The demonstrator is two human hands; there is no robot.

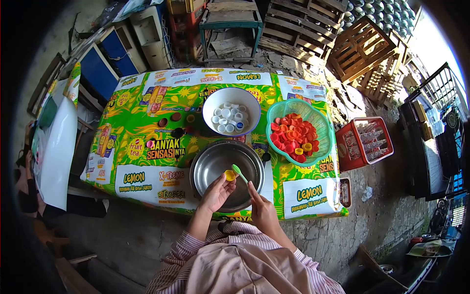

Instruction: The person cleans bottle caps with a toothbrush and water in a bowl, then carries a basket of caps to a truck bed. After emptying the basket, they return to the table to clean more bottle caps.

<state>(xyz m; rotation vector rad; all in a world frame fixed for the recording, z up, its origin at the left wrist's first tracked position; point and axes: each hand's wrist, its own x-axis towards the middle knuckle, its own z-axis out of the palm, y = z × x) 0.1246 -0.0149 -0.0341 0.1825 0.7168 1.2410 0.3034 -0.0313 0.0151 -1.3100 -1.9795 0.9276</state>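
My left hand [214, 195] pinches a yellow bottle cap [229, 175] over a steel basin [201, 161]. A light green toothbrush [238, 171] is gripped in my right hand [265, 213], its head close to the cap's right side; whether bristles touch the cap cannot be made out. Behind the basin stands a white enamel bowl [207, 104] with a blue rim, holding several white caps [230, 117]. To the right, a turquoise plastic basket [319, 113] holds many red caps [292, 132] and a few yellow ones.
Several loose dark, brown and pink caps [177, 132] lie on the green printed tablecloth [142, 169], left of the bowls. A red crate [348, 156] with clear packed items stands beyond the table's right edge. Wooden pallets [298, 29] lean at the back.
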